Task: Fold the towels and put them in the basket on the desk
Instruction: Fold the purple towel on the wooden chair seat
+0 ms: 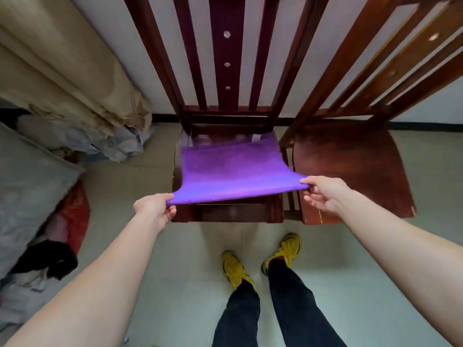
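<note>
Towel [233, 171] lies spread over the chair [226, 213] seat, its far edge near the backrest and its near edge raised above the front rail. Left grip [155, 209] pinches the near left corner and right grip [325, 194] pinches the near right one. The held edge runs taut crosswise between them, and the cloth stretches straight ahead of both. Right grip sits slightly farther forward. A fold would likely carry this edge forward onto the far one. Neither basket nor table shows.
</note>
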`<state>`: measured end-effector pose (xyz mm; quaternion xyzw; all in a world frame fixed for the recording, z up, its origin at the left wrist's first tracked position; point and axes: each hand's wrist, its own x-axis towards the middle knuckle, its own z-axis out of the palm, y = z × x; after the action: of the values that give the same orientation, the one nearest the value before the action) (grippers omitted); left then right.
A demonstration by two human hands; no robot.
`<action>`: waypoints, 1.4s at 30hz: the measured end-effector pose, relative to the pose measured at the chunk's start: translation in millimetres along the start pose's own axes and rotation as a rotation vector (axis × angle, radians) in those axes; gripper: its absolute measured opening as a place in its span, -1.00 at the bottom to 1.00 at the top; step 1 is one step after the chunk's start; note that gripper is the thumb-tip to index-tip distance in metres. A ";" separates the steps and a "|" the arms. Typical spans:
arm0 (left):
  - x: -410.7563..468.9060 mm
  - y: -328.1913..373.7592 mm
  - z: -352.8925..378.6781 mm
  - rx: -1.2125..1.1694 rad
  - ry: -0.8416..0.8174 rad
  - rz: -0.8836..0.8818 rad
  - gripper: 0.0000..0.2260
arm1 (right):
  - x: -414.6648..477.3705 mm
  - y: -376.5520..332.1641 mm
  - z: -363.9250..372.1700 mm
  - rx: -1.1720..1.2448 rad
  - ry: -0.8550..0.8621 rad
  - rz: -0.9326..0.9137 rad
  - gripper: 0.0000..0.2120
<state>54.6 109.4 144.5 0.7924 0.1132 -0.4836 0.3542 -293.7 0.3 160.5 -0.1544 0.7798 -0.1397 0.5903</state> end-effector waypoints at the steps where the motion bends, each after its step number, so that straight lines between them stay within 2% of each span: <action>1: 7.2 -16.9 -4.1 0.019 -0.005 -0.039 -0.92 | 6.6 18.4 -1.0 -0.016 0.004 0.046 -0.88; 5: 24.8 -70.1 -15.4 0.064 0.028 -0.146 -0.84 | 27.8 77.6 -2.0 -0.042 0.015 0.191 -0.84; 10: 26.9 -85.6 -17.5 0.074 0.063 -0.183 -0.82 | 38.2 99.2 1.5 0.070 -0.003 0.257 -0.84; 19: 66.2 -9.2 31.4 -0.098 0.003 -0.132 -0.77 | 80.7 27.2 25.6 0.377 -0.097 0.212 -0.83; 24: 99.2 25.7 78.5 -0.178 -0.057 -0.130 -0.73 | 125.3 -7.3 43.3 0.401 -0.126 0.201 -0.84; 30: 141.4 34.6 119.5 -0.226 -0.027 -0.143 -0.78 | 169.3 -29.7 67.3 0.365 -0.166 0.182 -0.86; 33: 148.6 30.0 126.6 -0.163 0.083 -0.050 -0.89 | 176.0 -28.9 73.5 0.354 -0.118 0.109 -0.96; 34: 148.2 27.1 127.4 -0.137 0.139 0.003 -0.93 | 174.5 -27.6 75.9 0.316 -0.064 0.044 -0.98; 36: 148.5 16.5 127.9 0.022 0.249 0.195 -0.88 | 166.5 -22.0 84.8 0.209 0.022 -0.133 -0.91; 37: 145.4 10.3 130.8 0.139 0.230 0.290 -0.89 | 159.7 -19.4 94.1 0.150 0.024 -0.206 -0.88; 39: 133.5 -4.3 143.4 0.339 0.021 0.348 -0.94 | 145.3 -10.9 118.4 0.026 -0.091 -0.244 -0.87; 41: 126.6 -17.5 156.8 0.447 -0.199 0.250 -0.94 | 139.5 -1.7 142.6 -0.120 -0.288 -0.170 -0.87; 42: 125.9 -20.9 160.1 0.452 -0.239 0.195 -0.90 | 143.1 0.9 148.9 -0.196 -0.360 -0.118 -0.85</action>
<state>-2.4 -3.4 -16.6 0.7957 -0.1171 -0.5505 0.2239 -186.8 -62.2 -4.7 -0.2790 0.6611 -0.0679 0.6932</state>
